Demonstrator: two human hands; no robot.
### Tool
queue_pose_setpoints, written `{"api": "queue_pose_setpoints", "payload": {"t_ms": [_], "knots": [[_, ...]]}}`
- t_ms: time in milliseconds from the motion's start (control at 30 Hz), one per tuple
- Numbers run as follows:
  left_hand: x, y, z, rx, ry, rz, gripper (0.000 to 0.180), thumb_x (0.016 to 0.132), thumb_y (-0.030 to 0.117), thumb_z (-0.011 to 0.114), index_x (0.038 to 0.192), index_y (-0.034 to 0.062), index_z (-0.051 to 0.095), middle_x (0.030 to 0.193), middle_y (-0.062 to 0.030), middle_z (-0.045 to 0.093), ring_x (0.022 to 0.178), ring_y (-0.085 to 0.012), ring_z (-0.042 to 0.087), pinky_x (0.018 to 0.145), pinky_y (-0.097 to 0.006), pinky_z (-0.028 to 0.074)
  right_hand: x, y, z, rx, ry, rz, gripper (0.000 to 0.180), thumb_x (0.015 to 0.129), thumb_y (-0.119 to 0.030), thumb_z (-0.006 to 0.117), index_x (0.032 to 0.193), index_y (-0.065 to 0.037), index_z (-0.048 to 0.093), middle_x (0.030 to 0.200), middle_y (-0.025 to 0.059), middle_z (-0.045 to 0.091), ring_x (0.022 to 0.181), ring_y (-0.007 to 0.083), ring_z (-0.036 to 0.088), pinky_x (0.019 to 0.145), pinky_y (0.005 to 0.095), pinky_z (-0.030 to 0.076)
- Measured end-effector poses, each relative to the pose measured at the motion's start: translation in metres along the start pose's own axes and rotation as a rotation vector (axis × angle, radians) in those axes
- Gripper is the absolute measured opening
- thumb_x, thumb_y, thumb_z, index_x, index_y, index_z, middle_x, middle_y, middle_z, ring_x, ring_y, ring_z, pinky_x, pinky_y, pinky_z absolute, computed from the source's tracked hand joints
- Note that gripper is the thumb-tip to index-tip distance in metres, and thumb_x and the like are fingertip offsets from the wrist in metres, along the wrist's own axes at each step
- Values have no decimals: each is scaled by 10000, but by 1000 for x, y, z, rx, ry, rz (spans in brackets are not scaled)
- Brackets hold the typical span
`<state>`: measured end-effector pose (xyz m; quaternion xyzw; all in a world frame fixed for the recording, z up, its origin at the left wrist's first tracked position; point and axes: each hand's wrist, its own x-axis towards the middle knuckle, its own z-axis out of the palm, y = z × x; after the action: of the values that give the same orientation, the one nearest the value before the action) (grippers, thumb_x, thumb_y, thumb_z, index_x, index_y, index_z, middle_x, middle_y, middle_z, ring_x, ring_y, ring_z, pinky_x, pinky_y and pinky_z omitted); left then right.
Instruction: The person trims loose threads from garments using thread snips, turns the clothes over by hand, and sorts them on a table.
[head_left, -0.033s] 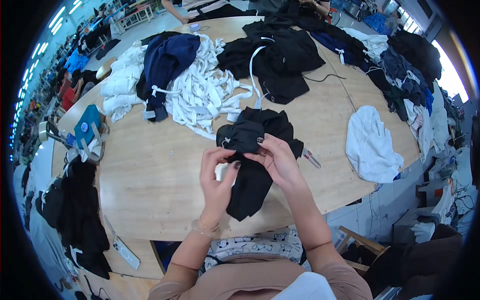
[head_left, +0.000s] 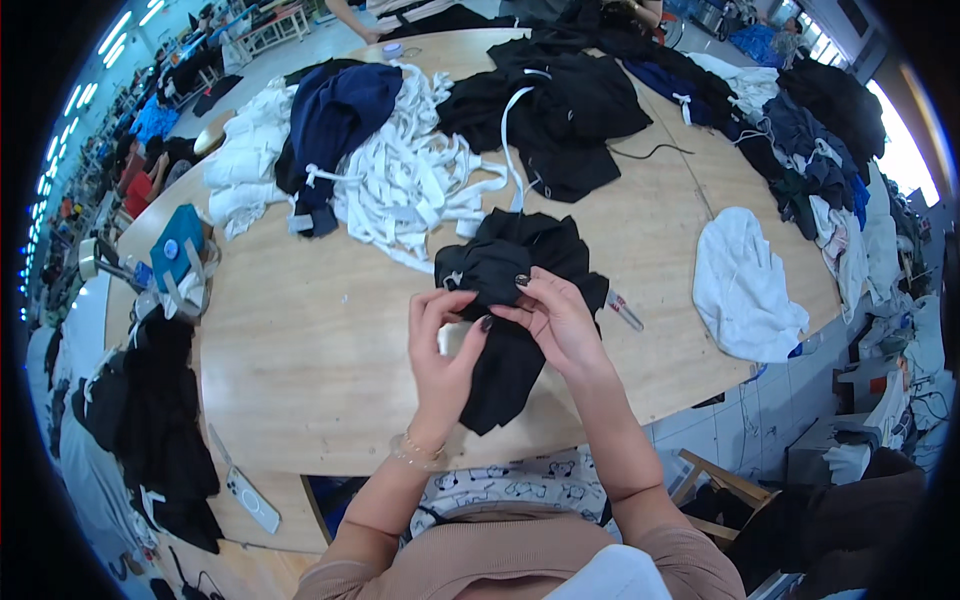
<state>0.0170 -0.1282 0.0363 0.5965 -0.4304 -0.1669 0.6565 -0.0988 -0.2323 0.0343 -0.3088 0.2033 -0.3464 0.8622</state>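
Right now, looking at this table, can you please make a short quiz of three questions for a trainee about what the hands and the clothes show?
1. True or false: both hands grip the black garment in front of the person.
2. Which lies nearest the right hand on the table?
A. a small tool
B. the phone
C. the teal object
3. Fill in: the heap of loose strips beyond the black garment is ____ in colour.

Key
1. True: the left hand and the right hand both pinch its upper edge.
2. A: the small tool lies just right of the garment; the phone and the teal object are far left.
3. White: the white strips.
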Motion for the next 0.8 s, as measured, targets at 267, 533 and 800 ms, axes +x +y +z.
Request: {"api": "queue_pose_setpoints", "payload": {"t_ms": [267, 533, 800], "knots": [[-25, 16, 9, 231, 34, 76, 369, 701, 22, 702, 1047, 63, 582, 1050, -69, 468, 989, -196, 489, 817, -296, 417, -46, 4, 3, -254, 160, -218, 81, 853, -41, 603, 897, 10, 647, 830, 9, 621, 770, 58, 557, 740, 193, 439], [-31, 25, 5, 159, -96, 226, 387, 688, 18, 719, 1046, 40, 574, 1066, -104, 546, 955, -233, 537, 797, -312, 448, -67, -2, 11, -467, 136, -268, 98, 864, -71, 602, 853, 20, 636, 781, -32, 580, 747, 23, 495, 699, 165, 375], [-35, 30, 13, 66, -162, 181, 242, 778, -25, 633, 1018, 9, 622, 926, -102, 611, 767, -206, 610, 688, -270, 483, -76, -15, 17, -707, 114, -358, 66, 875, -46, 560, 874, 17, 580, 795, -13, 557, 768, 36, 501, 693, 183, 410]]}}
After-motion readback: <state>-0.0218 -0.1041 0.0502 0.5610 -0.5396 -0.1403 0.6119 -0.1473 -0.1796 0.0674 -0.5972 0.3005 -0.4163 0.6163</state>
